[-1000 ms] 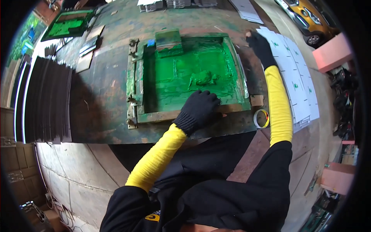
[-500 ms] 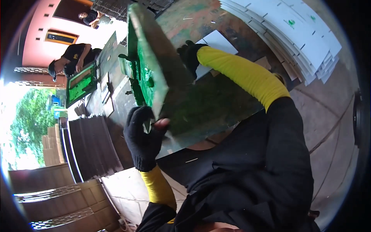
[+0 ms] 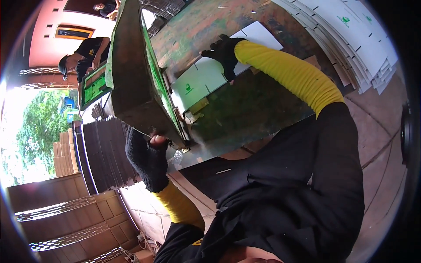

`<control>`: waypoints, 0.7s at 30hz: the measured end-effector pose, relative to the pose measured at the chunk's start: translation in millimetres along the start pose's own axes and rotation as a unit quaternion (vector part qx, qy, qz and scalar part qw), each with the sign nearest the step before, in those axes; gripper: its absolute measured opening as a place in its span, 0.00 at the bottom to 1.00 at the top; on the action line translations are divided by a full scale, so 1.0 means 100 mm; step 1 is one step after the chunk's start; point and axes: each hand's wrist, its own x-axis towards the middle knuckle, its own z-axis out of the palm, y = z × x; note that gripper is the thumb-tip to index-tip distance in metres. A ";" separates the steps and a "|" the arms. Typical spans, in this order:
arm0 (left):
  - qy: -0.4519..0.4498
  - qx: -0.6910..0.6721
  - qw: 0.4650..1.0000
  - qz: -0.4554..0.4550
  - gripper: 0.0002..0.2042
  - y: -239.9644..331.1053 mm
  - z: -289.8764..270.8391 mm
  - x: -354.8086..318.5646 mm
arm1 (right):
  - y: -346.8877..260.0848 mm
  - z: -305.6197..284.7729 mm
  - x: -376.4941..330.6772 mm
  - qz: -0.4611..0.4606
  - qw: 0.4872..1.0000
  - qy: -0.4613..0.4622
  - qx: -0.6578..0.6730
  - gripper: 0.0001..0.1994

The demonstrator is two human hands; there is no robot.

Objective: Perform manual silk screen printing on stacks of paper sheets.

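Note:
My left hand (image 3: 149, 160), in a black glove with a bare thumb, is closed on the near corner of a screen-printing frame (image 3: 133, 74). The frame stands tilted up on its edge, its green-stained inner side turned to the right. Beside it a long white cardboard sheet (image 3: 199, 81) lies on the table, marked with a small green print at its left end. My right hand (image 3: 224, 55), also gloved in black, rests over the sheet's middle with fingers spread, and hides part of it.
A stained dark table (image 3: 245, 105) lies under the sheet. At the right rises a stack of printed white sheets (image 3: 346, 48). To the left are stacked dark boards (image 3: 107, 149) and a co-worker (image 3: 87, 55) bent over another green frame (image 3: 94, 90).
The frame has swung up and to the left with my left hand, uncovering the sheet's printed end. My right hand has shifted slightly over the sheet, its fingers now spread wider.

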 end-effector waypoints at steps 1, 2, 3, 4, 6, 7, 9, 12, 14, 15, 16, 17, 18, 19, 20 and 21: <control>0.000 0.003 1.000 0.018 0.23 0.00 0.00 0.00 | 0.01 0.00 0.00 0.000 1.000 -0.001 -0.005 0.80; 0.004 0.000 1.000 0.019 0.23 0.02 0.00 0.00 | 0.04 0.01 0.00 -0.003 1.000 0.000 0.002 0.80; -0.003 -0.015 1.000 0.006 0.23 0.04 0.00 0.00 | 0.06 0.02 -0.02 -0.005 1.000 0.001 0.007 0.79; -0.010 -0.032 0.999 -0.005 0.22 0.06 0.01 0.01 | 0.08 0.02 -0.04 -0.005 1.000 0.002 0.013 0.79; -0.018 -0.066 0.998 -0.011 0.21 0.10 0.03 0.01 | 0.07 -0.06 -0.06 0.003 1.000 0.008 0.005 0.78; -0.013 -0.080 0.997 -0.019 0.22 0.08 0.02 -0.01 | 0.09 -0.11 -0.09 0.008 1.000 0.013 -0.001 0.78; -0.007 -0.113 0.993 -0.033 0.22 0.03 0.04 -0.04 | 0.07 -0.21 -0.14 -0.011 0.998 0.062 -0.012 0.75; 0.007 -0.132 0.991 -0.031 0.23 -0.06 0.05 -0.06 | -0.07 -0.71 -0.67 0.028 0.997 0.049 -0.048 0.72; 0.015 -0.141 0.989 -0.036 0.23 -0.12 0.04 -0.10 | 0.06 -0.85 -1.08 0.063 0.992 0.095 -0.055 0.69; 0.026 -0.122 0.992 -0.024 0.23 -0.14 0.05 -0.10 | 0.13 -0.93 -1.34 0.088 0.983 0.151 -0.056 0.66; 0.043 -0.092 0.995 -0.016 0.24 -0.18 0.04 -0.12 | 0.19 -1.04 -1.58 0.097 0.978 0.180 -0.044 0.64; 0.051 -0.078 0.996 -0.003 0.24 -0.19 0.09 -0.10 | 0.28 -1.13 -2.00 0.123 0.971 0.204 -0.035 0.62; 0.053 -0.088 0.995 -0.006 0.24 -0.21 0.11 -0.08 | 0.36 -1.22 -2.28 0.140 0.969 0.205 0.002 0.62; 0.055 -0.083 0.995 0.003 0.24 -0.22 0.11 -0.08 | 0.49 -1.25 -2.53 0.154 0.965 0.207 0.038 0.61; 0.054 -0.079 0.995 0.015 0.24 -0.21 0.12 -0.06 | 0.74 -1.11 -2.79 0.230 0.940 0.253 -0.007 0.62; 0.054 -0.070 0.996 0.025 0.24 -0.18 0.13 -0.06 | 1.04 -0.94 -3.00 0.297 0.906 0.297 -0.050 0.63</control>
